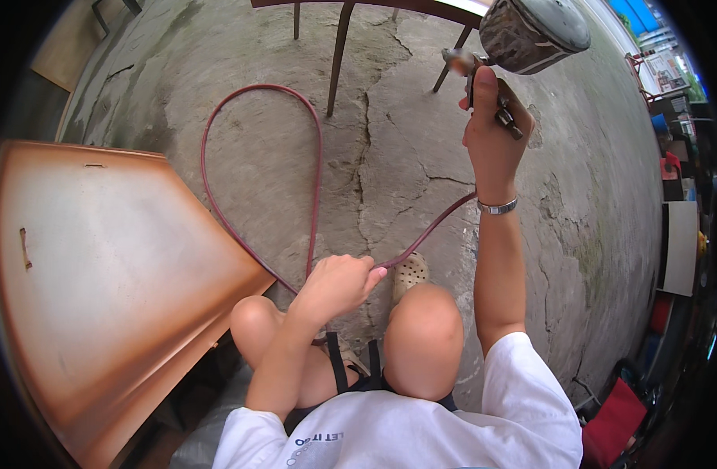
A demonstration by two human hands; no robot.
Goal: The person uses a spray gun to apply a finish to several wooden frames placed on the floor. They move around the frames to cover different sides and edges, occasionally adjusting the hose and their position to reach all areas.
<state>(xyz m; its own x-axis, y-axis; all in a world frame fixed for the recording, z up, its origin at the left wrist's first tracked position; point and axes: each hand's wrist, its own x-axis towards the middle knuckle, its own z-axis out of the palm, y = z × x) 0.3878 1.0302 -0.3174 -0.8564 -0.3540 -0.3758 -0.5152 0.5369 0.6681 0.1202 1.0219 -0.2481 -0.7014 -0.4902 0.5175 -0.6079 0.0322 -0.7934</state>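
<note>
My right hand (495, 129) is raised at the upper right, wrapped round the handle of a spray gun (507, 117). A round, paint-smeared cup (534, 35) sits on top of the gun. Low in the middle, my left hand (339, 285) is closed round a dark red air hose (433, 228). From there the hose rises toward my right wrist, where my arm hides its end. Its other part makes a large loop on the floor ahead. At the left stands a large panel (116, 266), whitish in the middle with orange-brown shaded edges.
Cracked grey concrete floor (405, 148) spreads ahead. A table with thin metal legs (340, 59) stands at the top. Along the right are assorted items, among them a white board (679, 248) and a red object (616, 422). A tan board (69, 47) leans at the upper left.
</note>
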